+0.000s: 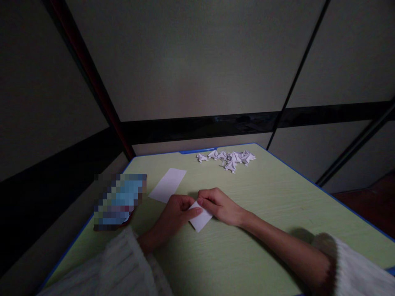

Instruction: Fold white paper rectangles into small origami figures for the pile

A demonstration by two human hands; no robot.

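Observation:
Between my two hands is a small piece of white paper (201, 220), apparently folded, one corner pointing toward me. My left hand (176, 213) grips its left side, with the thumb lying across the top. From the right, my right hand (222, 207) pinches the upper right edge between thumb and curled fingers. The fingers beneath the paper are hidden. Just beyond my left hand, a flat white paper sheet (168, 185) lies on the table. Farther back sits a cluster of several folded white paper figures (235, 158), pointed and star-like in shape.
The pale green table (262, 193) has a blue edge. At its left side lies a blurred-out rectangular object (120, 201), perhaps a phone, with a dark reddish border. Panelled cabinet doors (197, 61) with a black band rise right behind the table.

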